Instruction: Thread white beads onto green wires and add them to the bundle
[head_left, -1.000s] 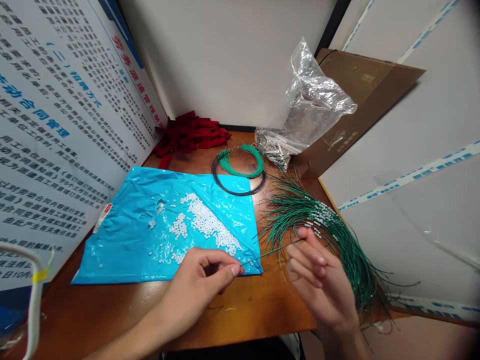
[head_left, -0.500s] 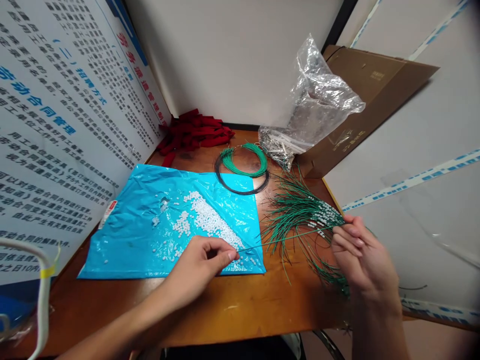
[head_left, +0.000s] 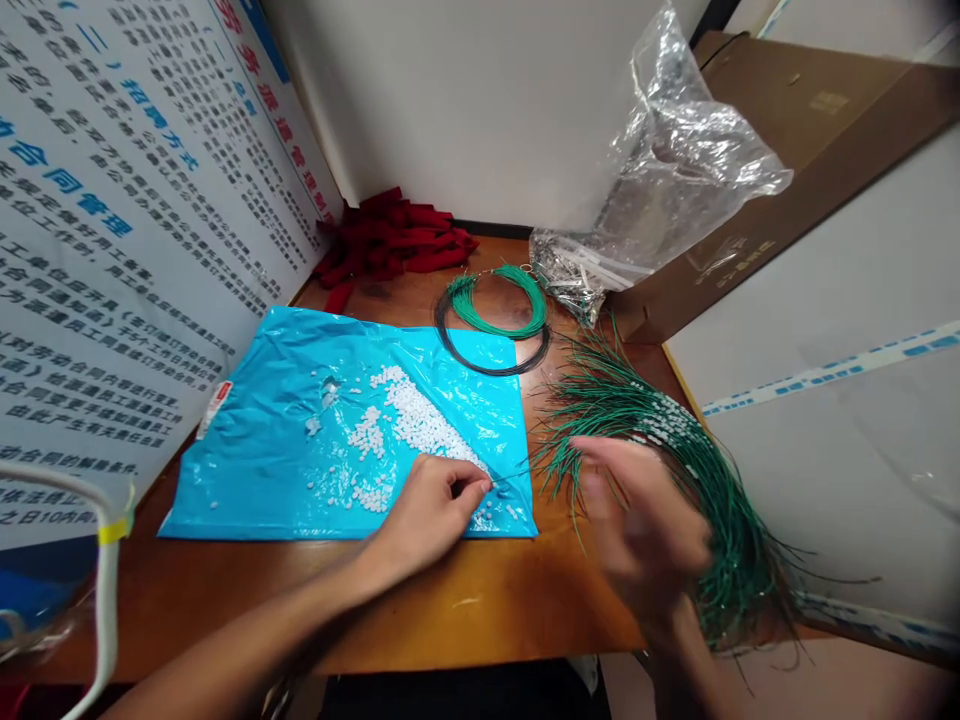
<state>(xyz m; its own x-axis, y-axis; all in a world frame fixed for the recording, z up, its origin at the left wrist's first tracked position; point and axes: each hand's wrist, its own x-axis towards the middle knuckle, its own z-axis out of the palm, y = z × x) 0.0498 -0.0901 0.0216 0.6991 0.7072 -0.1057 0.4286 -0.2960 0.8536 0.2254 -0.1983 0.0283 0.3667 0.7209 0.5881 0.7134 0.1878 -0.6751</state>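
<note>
My left hand (head_left: 442, 500) is closed in a pinch on the end of a thin green wire (head_left: 510, 479), over the lower right part of a blue plastic bag (head_left: 255, 430). Small white beads (head_left: 427, 425) lie scattered and heaped on the bag. Smeared by motion, my right hand (head_left: 645, 510) is above the table, just in front of a large bundle of green wires (head_left: 731, 530); what it holds, if anything, cannot be made out. White beads sit on the bundle's wires near its upper bend.
Coils of green wire (head_left: 536, 320) and dark wire (head_left: 480, 366) lie behind the bag. Red fabric strips (head_left: 397, 240) are at the back left. A clear plastic bag (head_left: 697, 150) leans against a cardboard box (head_left: 795, 150) at the right. A white curved tube (head_left: 109, 600) stands at the left.
My right hand has come off the beaded part of the bundle and moved left, toward my left hand. The camera view has shifted slightly, showing more of the bundle.
</note>
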